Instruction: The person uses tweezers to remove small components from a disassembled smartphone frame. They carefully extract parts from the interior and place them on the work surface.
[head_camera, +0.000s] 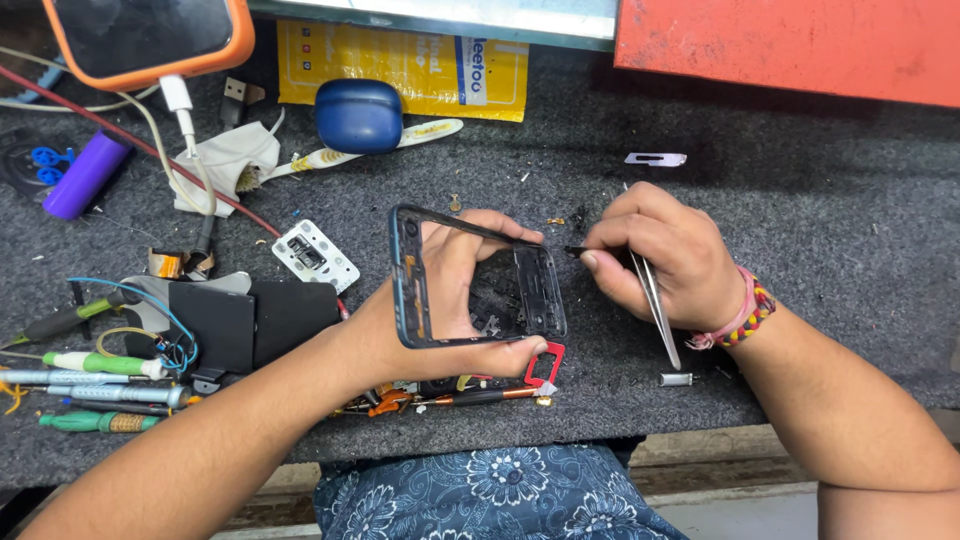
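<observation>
Our left hand (462, 290) has its fingers closed around a stripped black phone frame (478, 280), thumb along the lower edge and fingertips curled over the top, so the palm shows through the open middle. The frame is held tilted just above the grey mat (800, 250). Our right hand (660, 255) pinches metal tweezers (655, 295) between thumb and forefinger, the other fingers folded in; its fingertips sit at a small dark part at the frame's upper right corner, and the tweezer shaft runs back across the palm. That wrist wears a beaded bracelet (745, 318). Both forearms reach in from the bottom edge.

Of containers we see only a closed blue oval case (358, 115) at the back of the mat; its contents are hidden. Screwdrivers (95, 378) lie at the left.
</observation>
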